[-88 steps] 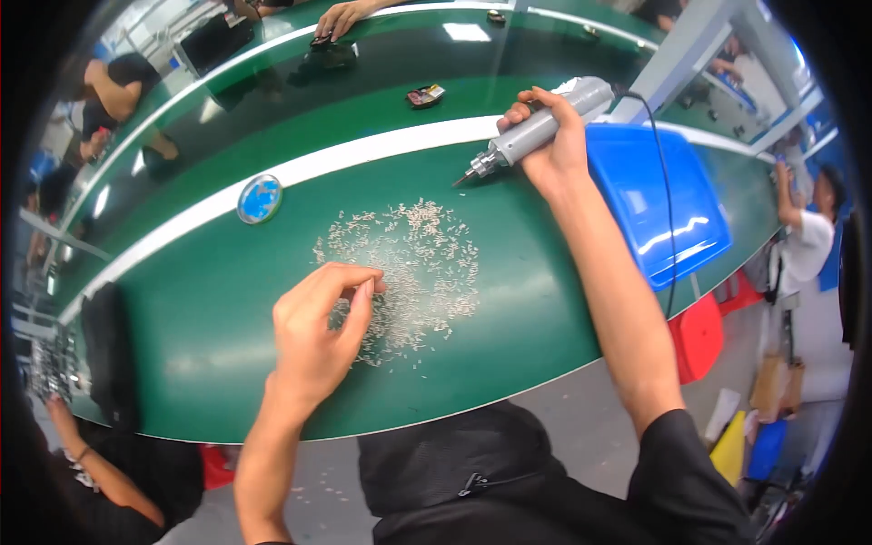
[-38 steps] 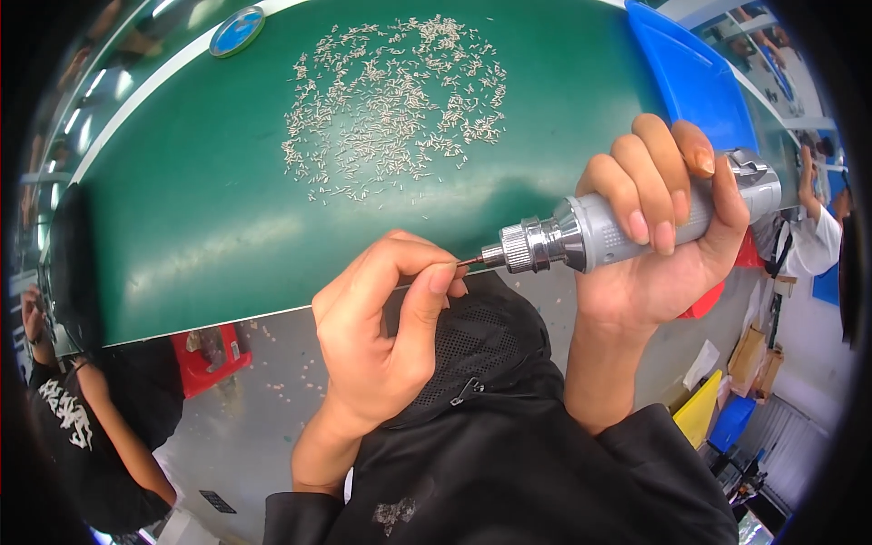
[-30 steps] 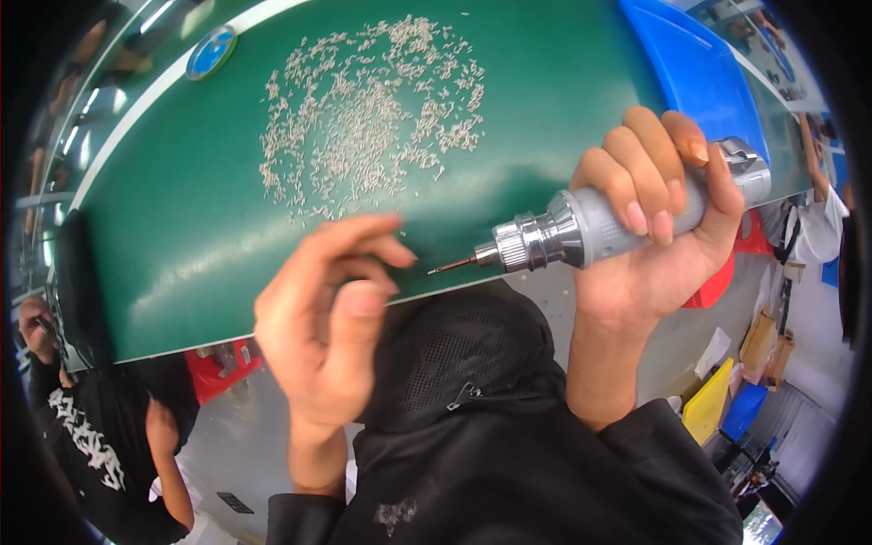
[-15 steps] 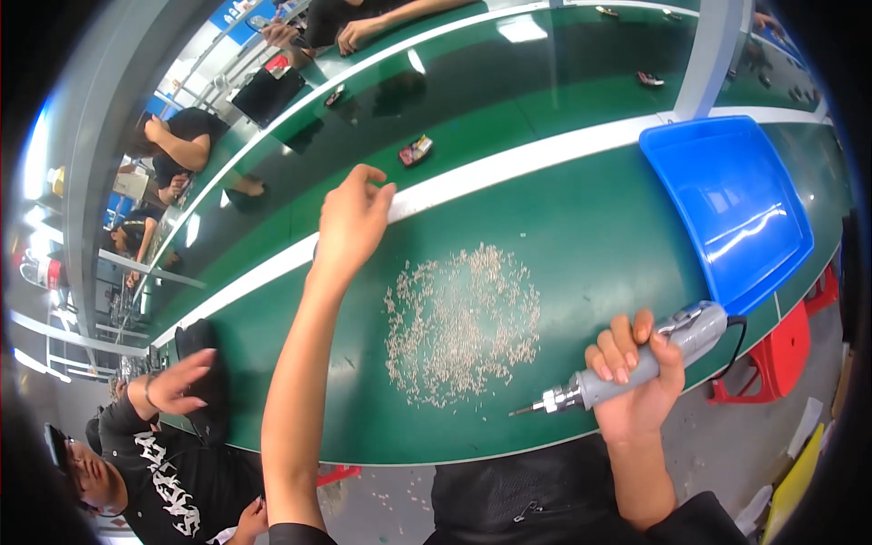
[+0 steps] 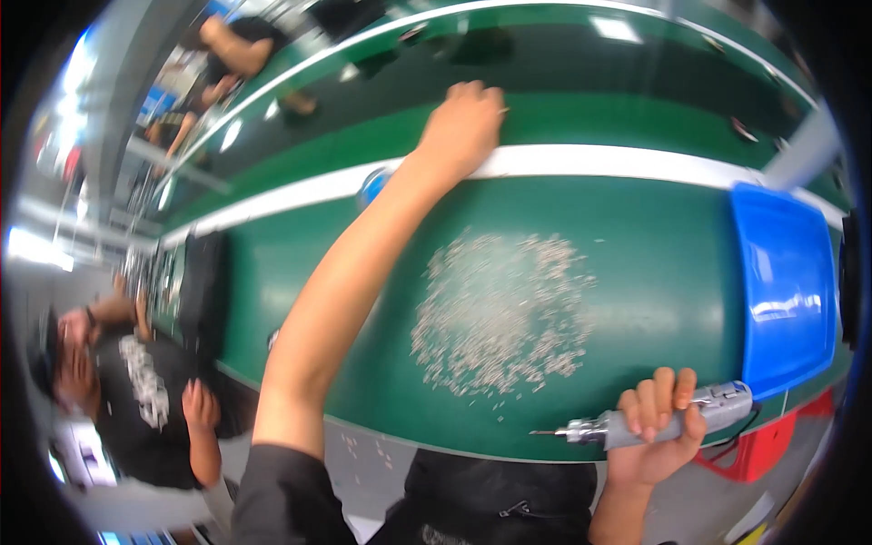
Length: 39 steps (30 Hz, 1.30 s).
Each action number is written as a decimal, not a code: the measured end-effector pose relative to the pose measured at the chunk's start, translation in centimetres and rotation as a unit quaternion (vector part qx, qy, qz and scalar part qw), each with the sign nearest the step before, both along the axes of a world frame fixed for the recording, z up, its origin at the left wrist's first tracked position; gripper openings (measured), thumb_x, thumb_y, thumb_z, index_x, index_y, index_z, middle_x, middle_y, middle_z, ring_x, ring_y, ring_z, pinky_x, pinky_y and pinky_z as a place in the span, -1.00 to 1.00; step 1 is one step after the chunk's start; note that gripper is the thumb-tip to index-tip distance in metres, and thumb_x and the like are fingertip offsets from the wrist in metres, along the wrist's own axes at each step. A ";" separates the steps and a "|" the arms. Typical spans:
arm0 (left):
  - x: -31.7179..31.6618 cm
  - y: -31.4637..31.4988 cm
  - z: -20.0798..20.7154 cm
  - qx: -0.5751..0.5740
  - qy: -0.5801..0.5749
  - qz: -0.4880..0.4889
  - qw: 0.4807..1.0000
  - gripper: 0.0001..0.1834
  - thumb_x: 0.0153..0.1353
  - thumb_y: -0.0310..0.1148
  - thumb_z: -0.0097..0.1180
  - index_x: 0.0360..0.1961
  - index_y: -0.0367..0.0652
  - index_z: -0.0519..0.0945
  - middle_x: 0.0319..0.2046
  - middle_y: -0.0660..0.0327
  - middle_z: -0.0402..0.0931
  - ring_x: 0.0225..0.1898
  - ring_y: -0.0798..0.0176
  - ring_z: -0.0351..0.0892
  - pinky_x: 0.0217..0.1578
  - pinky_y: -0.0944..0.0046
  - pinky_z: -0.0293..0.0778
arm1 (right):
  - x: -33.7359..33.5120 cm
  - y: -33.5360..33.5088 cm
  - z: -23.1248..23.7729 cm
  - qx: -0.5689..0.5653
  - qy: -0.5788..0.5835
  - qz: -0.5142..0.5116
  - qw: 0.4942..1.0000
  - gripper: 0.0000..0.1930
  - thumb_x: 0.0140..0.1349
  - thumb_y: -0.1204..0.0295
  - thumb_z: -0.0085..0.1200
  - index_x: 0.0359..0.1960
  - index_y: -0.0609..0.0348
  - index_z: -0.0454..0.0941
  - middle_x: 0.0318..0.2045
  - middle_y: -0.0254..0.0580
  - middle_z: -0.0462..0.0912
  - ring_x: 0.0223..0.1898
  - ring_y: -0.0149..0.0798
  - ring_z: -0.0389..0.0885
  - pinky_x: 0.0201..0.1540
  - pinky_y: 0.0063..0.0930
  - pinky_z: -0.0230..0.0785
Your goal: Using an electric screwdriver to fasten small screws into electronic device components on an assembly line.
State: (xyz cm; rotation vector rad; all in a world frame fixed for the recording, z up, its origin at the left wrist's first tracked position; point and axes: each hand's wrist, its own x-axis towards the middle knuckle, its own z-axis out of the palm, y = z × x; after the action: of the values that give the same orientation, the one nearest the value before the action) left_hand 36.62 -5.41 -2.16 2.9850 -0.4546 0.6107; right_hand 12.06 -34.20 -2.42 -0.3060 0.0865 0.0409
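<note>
My right hand (image 5: 656,427) grips a grey electric screwdriver (image 5: 722,406) at the near edge of the green bench, its metal bit pointing left. My left hand (image 5: 463,127) reaches far forward past the white rail, over the belt. Its fingers curl down, and whatever is in them is hidden behind the hand. Between my arms a loose patch of small, pale, screw-like pieces (image 5: 504,313) lies spread on the bench (image 5: 654,245). Beside my left forearm, partly covered by it, is a round blue thing (image 5: 374,186).
A blue plastic tray (image 5: 788,291) lies at the right end of the bench. A white rail (image 5: 618,162) divides the bench from the belt, where a small dark part (image 5: 743,130) sits. A co-worker (image 5: 136,391) is at the left. A red stool (image 5: 763,451) stands below right.
My left hand has moved forward and right over the belt, its fingers now curled where a small red-and-black part lay. The view has turned left; the right hand still holds the screwdriver.
</note>
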 end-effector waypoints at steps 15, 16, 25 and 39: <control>-35.4 1.9 2.0 -0.093 0.054 0.004 0.994 -0.45 -0.14 -0.70 0.13 0.00 -0.50 0.46 0.03 -0.08 0.45 -0.01 -0.13 0.48 -0.04 0.06 0.49 | -2.3 1.9 0.6 0.050 -0.068 0.080 0.993 -0.84 0.26 0.51 -0.04 -0.40 0.12 0.21 -0.54 -0.31 0.20 -0.59 -0.42 0.24 -0.44 -0.49 0.18; -36.1 1.9 1.6 -0.074 0.050 0.003 0.996 -0.48 -0.14 -0.69 0.14 -0.02 -0.51 0.47 0.04 -0.09 0.45 -0.02 -0.12 0.49 -0.05 0.07 0.50 | -3.1 2.7 0.9 0.047 -0.058 0.087 0.993 -0.83 0.25 0.48 -0.04 -0.42 0.12 0.21 -0.54 -0.30 0.22 -0.60 -0.41 0.26 -0.46 -0.47 0.20; -37.3 2.4 1.7 -0.156 0.077 -0.036 0.984 -0.59 -0.11 -0.60 0.17 -0.14 -0.52 0.53 -0.02 -0.13 0.49 -0.10 -0.05 0.52 -0.16 0.15 0.57 | -9.1 10.9 0.7 -0.097 -0.018 0.254 0.962 -0.83 0.21 0.34 -0.01 -0.40 0.09 0.28 -0.57 -0.30 0.27 -0.61 -0.37 0.30 -0.44 -0.43 0.24; -37.7 2.9 -0.2 -0.060 -0.038 -0.084 0.994 -0.65 -0.21 -0.48 0.15 -0.36 -0.54 0.58 -0.27 -0.16 0.57 -0.25 0.02 0.56 -0.31 0.27 0.59 | -13.3 16.0 0.9 -0.270 0.089 0.270 0.920 -0.77 0.15 0.26 0.06 -0.32 0.10 0.33 -0.31 -0.23 0.41 -0.18 -0.30 0.39 0.00 -0.41 0.21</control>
State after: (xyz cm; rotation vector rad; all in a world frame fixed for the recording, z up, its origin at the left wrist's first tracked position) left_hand -1.05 -2.55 -2.34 2.7817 -0.6425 0.7107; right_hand -1.26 -18.21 -1.53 -0.8757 0.1927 0.6039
